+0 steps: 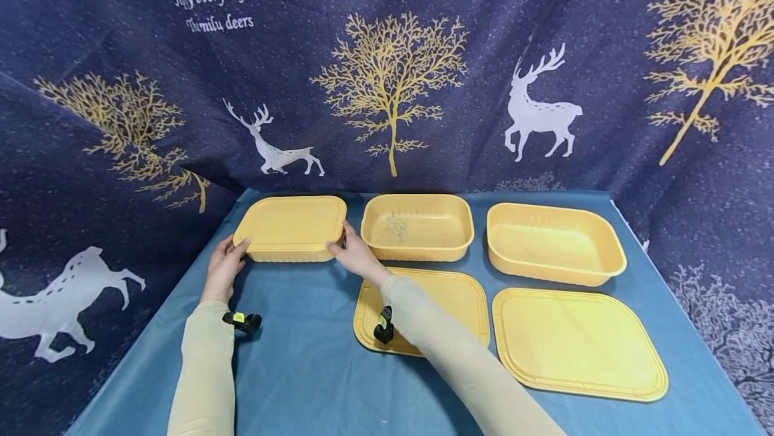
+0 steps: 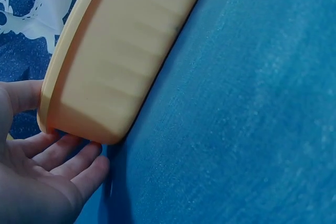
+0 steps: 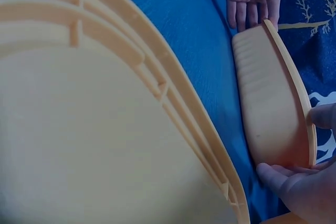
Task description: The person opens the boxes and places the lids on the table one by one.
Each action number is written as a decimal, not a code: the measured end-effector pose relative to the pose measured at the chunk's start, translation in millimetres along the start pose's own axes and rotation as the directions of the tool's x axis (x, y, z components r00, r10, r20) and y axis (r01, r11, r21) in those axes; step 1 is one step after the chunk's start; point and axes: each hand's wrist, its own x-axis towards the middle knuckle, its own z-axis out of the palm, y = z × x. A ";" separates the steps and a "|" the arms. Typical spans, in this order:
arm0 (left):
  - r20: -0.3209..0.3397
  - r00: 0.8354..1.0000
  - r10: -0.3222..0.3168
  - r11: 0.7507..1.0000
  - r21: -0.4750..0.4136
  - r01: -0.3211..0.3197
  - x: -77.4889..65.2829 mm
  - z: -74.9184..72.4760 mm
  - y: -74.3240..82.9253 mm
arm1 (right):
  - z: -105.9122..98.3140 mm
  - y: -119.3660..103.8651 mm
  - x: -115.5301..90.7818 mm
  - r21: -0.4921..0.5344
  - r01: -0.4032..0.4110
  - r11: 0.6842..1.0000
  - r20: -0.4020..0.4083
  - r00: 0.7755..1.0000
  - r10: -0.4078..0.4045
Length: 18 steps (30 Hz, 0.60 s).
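At the back left of the table, a yellow plastic container (image 1: 294, 256) has a flat yellow lid (image 1: 296, 221) fitted over it. The left hand (image 1: 224, 268) holds its left end. In the left wrist view, that thumb lies on the lid's edge while the fingers of the left hand (image 2: 52, 171) reach below the rim against the side wall. Gripping the opposite end is the right hand (image 1: 357, 254), with a digit on the lid rim and others around the lower wall in the right wrist view. The container's base is down at the blue cloth.
Two uncovered yellow containers, a middle one (image 1: 417, 254) and a right one (image 1: 544, 273), stand along the back. In front of them lie a middle lid (image 1: 450, 295), partly under the right forearm, and a right lid (image 1: 580, 342). A patterned dark curtain (image 1: 447, 154) hangs behind the blue-covered table (image 1: 290, 355).
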 end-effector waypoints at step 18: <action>0.016 1.000 -0.021 0.998 0.054 0.020 -17.9 -7.2 1.6 | -6.1 0.1 -3.0 0.018 0.014 1.000 0.073 0.997 -0.015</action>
